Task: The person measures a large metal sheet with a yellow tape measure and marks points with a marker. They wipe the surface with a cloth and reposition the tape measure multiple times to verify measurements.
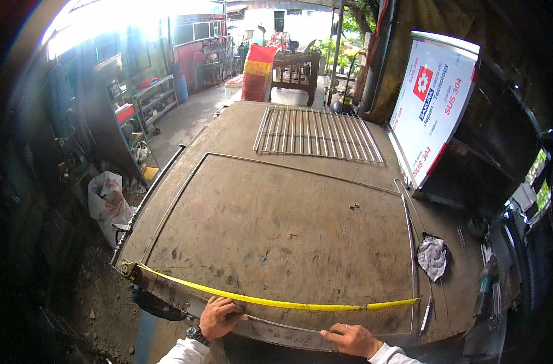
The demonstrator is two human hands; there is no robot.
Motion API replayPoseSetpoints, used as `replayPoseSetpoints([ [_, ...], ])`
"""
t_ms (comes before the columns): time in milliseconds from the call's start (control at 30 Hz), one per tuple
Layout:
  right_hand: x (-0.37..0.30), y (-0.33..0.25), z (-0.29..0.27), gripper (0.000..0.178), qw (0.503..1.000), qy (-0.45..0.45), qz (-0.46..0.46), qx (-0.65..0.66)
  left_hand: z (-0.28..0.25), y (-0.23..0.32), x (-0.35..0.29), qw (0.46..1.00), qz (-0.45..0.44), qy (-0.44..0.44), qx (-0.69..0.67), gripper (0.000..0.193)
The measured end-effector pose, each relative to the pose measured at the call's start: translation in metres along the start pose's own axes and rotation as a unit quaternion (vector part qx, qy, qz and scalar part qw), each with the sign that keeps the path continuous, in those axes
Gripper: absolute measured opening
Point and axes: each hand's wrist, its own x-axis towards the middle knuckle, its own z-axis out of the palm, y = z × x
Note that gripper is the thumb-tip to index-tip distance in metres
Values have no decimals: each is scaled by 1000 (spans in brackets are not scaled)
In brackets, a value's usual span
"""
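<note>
Tape-measure case, black and yellow: set at the desk's left corner, left of both hands. Yellow tape blade: laid just beyond the hands; long axis left to right, bowed slightly toward them, free end pointed right, beside the right side of the thin rod frame. Left hand: fingers curled over the near edge. Barred metal grille: placed well beyond the hands. Right hand: thumb and fingers half extended at the same edge. Whether anything is gripped by either hand cannot be told. Crumpled cloth: beyond and right of the right hand. Step, as judged: width being measured; blade to be straightened and read next.
</note>
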Motion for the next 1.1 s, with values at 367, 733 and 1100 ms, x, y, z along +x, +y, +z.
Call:
replayPoseSetpoints([
  [367, 11, 0, 7, 70, 997, -10, 0, -80, 15, -20, -5, 998, 1, 41, -45, 25],
  [733, -25, 8, -2, 72, 993, -26, 14, -116, 10, -8, 0, 1000, -5, 10, 14, 21],
  [1100, 6, -4, -9, 84, 983, -150, 94, -50, 7, -3, 3, 1000, -5, 4, 20, 20],
])
